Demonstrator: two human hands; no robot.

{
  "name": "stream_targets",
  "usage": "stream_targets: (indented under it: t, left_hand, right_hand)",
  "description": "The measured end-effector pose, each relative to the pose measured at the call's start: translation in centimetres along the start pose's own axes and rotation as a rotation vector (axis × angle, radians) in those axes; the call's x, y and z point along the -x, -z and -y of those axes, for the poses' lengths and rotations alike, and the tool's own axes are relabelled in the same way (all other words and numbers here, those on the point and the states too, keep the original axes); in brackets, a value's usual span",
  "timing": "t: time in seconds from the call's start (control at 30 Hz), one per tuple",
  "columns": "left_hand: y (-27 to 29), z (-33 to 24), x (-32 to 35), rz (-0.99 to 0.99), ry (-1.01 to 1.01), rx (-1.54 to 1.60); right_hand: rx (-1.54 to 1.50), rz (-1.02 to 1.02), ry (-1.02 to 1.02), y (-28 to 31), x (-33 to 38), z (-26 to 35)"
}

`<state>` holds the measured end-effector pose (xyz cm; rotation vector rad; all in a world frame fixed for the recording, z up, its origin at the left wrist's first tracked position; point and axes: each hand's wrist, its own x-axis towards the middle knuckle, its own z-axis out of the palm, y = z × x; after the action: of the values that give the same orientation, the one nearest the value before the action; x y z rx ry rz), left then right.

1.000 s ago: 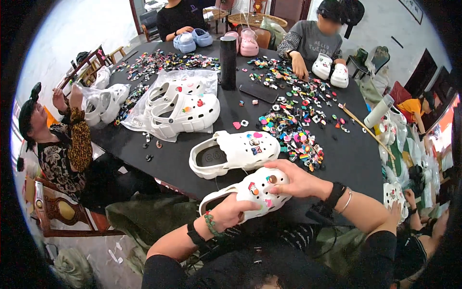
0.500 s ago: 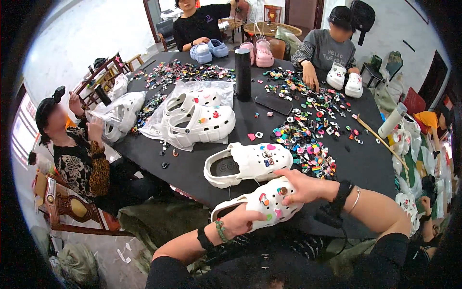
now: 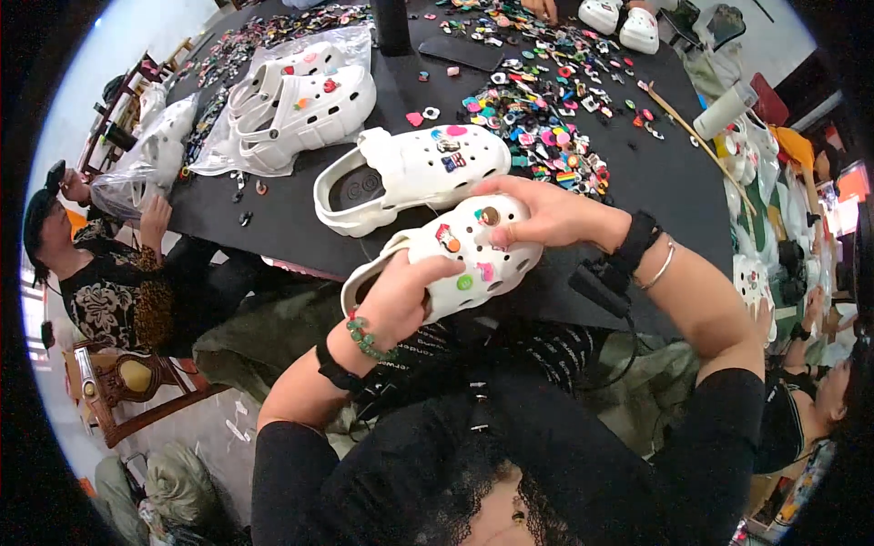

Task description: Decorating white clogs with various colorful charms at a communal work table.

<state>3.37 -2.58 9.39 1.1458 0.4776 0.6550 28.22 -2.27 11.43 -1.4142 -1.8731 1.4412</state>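
A white clog [image 3: 425,246] with several colourful charms on its top lies between my hands at the near table edge. My left hand [image 3: 396,296] grips it by the side near the heel strap, thumb across the upper. At the toe, my right hand [image 3: 560,214] is closed round the clog, its thumb by a round brown-and-green charm [image 3: 488,217]. Just beyond, touching or nearly touching it, a second white clog [image 3: 410,173] rests on the table, also with charms on its upper. The undersides of the fingers are hidden beneath the held clog.
Loose charms [image 3: 546,109] are heaped over the black table [image 3: 291,218]. Another pair of white clogs [image 3: 319,114] lies on plastic wrapping at the left. A dark phone [image 3: 462,53], a black cylinder [image 3: 391,27] and a wooden stick [image 3: 692,132] are farther off. A co-worker [image 3: 100,264] sits left, handling a bagged clog.
The view has tilted downward, so the table appears higher. My hands keep hold of the same clog; the left thumb now lies farther over its upper.
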Motion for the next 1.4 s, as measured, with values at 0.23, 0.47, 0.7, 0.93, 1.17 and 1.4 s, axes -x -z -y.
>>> stream_targets:
  t: [0.23, 0.47, 0.7, 0.93, 1.17, 1.4]
  left_hand:
    - [0.0, -1.0, 0.8, -0.201, 0.428, 0.347]
    - [0.2, -0.5, 0.5, -0.147, 0.4, 0.306]
    - [-0.7, -1.1, -0.9, -0.228, 0.427, 0.322]
    - [-0.7, -0.3, -2.7, -0.116, 0.459, 0.377]
    - [-0.8, -1.0, -1.5, -0.086, 0.45, 0.028]
    - [0.5, -5.6, 1.5, -0.015, 0.22, -0.708]
  right_hand:
    - [-0.329, -0.053, -0.118, -0.4, 3.0, -3.2]
    - [0.1, -0.497, -0.035, 1.3, 7.6, -4.4]
    - [0.347, -0.657, -0.152, 2.5, 11.3, -6.4]
    - [0.363, -0.639, -0.134, 1.8, 10.6, -7.2]
    - [0.499, -0.578, -0.089, 0.5, 9.2, -8.8]
    - [0.448, -0.536, -0.141, 1.3, 8.8, -9.3]
